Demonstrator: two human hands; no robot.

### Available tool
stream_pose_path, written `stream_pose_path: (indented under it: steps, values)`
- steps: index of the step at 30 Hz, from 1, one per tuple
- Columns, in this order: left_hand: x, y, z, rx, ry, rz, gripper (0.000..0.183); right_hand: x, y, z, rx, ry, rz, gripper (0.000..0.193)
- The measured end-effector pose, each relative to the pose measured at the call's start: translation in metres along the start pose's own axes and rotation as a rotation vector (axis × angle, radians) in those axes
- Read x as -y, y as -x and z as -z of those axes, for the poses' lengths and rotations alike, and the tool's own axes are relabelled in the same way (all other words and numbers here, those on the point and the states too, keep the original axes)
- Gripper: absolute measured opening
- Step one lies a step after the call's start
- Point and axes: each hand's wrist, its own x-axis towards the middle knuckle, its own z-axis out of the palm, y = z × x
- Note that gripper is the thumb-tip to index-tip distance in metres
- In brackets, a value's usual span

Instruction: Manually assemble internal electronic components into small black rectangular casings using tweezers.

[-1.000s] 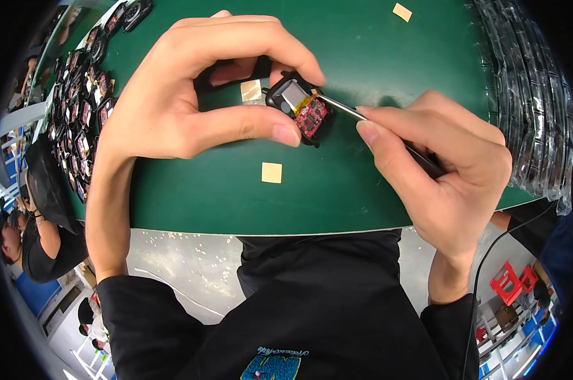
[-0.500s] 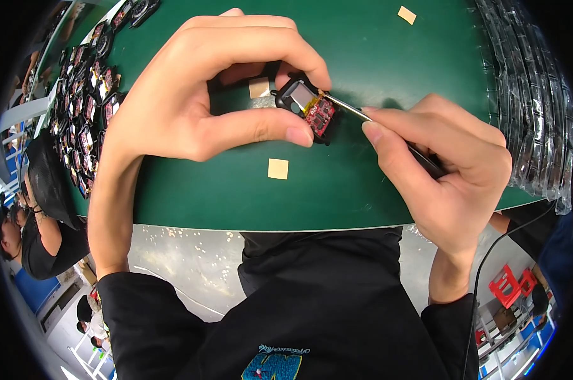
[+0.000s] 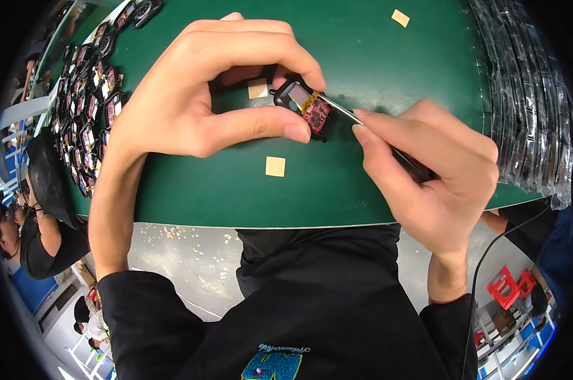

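Between the thumb and fingers of my left hand is a small black device case, held tilted above the green table. Inside the case lie a red circuit board, a grey rectangular part and a bit of yellow tape. My right hand is closed around slim tweezers with a silver tip and a dark body. Their tip touches the upper end of the red board, by the yellow tape and close to my left index finger. Whether the tip grips anything is too small to tell.
Many similar open cases with boards crowd the table's left side. Stacked clear plastic trays line its right edge. Small cream squares lie on the green table. A black cable hangs at right. People sit nearby on both sides.
My right hand has shifted slightly left with the tweezers, whose tip stays at the upper end of the board. The left hand and case have moved only a little.
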Motion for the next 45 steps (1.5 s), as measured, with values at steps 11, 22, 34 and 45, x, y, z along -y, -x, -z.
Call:
stream_pose_path:
  steps: [11, 22, 34, 45]
  values:
    - [-0.011, -0.002, 0.000, -0.041, -0.122, -0.021, 0.059, -0.001, 0.002, 0.003, -0.199, -0.120, -0.141, 0.014]
    - [-0.031, -0.034, 0.026, -0.342, -0.122, -0.044, 0.050, -0.002, 0.006, -0.004, -0.311, -0.321, -0.129, 0.013]
    - [-0.113, -0.334, -0.039, 0.085, -0.158, -0.638, 0.037, -0.004, 0.006, -0.001, -0.218, -0.289, -0.104, 0.015]
    - [0.023, -0.261, 0.043, -0.444, -0.378, -0.152, 0.020, -0.001, 0.012, 0.006, -0.209, -0.285, -0.061, 0.014]
